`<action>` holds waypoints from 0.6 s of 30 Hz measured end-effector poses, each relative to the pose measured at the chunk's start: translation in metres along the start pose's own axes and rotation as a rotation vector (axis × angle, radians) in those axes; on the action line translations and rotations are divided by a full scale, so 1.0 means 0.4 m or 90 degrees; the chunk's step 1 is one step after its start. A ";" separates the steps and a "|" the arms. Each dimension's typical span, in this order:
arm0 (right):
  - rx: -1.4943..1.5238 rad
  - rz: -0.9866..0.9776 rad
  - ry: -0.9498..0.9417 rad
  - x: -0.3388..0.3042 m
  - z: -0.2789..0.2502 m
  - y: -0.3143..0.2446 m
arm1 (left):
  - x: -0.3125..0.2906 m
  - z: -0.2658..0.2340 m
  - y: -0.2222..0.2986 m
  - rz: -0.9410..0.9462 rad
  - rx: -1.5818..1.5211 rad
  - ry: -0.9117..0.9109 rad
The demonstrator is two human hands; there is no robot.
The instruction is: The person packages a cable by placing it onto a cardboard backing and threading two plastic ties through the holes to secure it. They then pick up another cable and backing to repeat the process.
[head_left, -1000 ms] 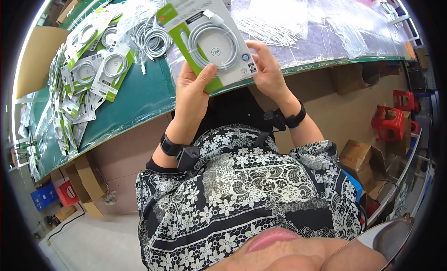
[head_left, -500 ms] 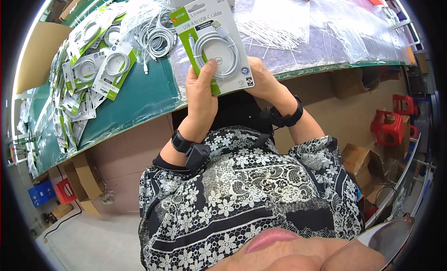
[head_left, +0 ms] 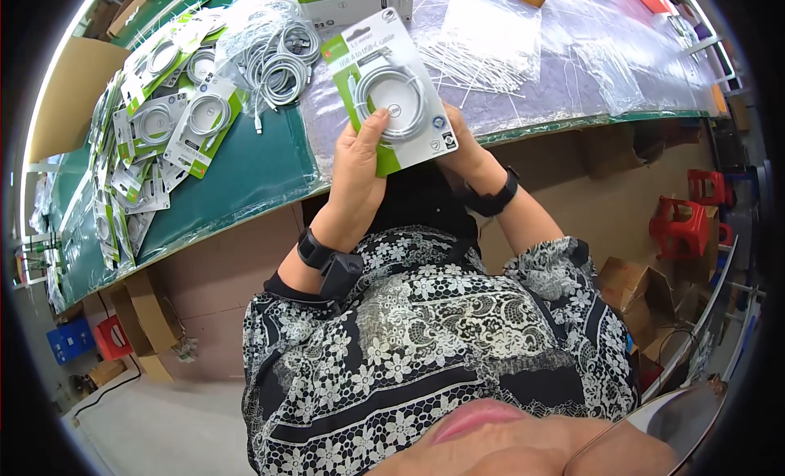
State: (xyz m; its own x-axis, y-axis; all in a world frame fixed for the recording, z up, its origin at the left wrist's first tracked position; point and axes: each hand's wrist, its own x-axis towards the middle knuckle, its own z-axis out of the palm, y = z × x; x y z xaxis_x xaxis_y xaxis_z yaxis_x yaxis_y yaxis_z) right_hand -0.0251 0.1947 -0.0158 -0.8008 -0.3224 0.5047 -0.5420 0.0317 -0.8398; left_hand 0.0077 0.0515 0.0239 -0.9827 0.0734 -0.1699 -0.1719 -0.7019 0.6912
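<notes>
My left hand (head_left: 360,153) is closed on the lower left edge of a green and white cable packaging card (head_left: 421,142), its thumb pressed on the front. A coiled light-grey USB cable (head_left: 419,100) is fixed to the card, which is held up tilted above the table's front edge. My right hand (head_left: 464,145) is at the card's lower right edge. Its fingers are hidden behind the card, so what they grip there does not show.
Packaged cable cards (head_left: 151,120) lie heaped on the green table (head_left: 237,169) at left. Loose coiled cables (head_left: 282,71) in clear plastic lie beside them. Thin white ties (head_left: 474,67) are spread at right, and a green and white box (head_left: 356,3) stands behind the card.
The card has come down slightly and tilted its top further left and away. My right hand has turned a little and shifted right, still behind the card. My left hand keeps its grip.
</notes>
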 end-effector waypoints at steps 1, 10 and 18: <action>-0.006 -0.039 -0.022 0.010 -0.008 -0.003 | -0.006 -0.002 -0.003 0.001 -0.001 0.000; 0.032 0.292 0.050 0.015 -0.043 -0.016 | 0.003 -0.063 -0.002 0.108 0.108 -0.012; 0.218 0.294 -0.026 0.037 0.001 -0.032 | 0.021 -0.085 0.001 0.177 0.199 -0.018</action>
State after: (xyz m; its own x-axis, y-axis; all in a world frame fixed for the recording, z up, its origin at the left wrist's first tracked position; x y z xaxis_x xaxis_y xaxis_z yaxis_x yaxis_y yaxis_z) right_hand -0.0296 0.1892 0.0024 -0.9207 -0.3843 0.0680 -0.0198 -0.1281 -0.9916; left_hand 0.0017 0.0277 -0.0012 -0.9954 -0.0660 0.0695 0.0918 -0.4492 0.8887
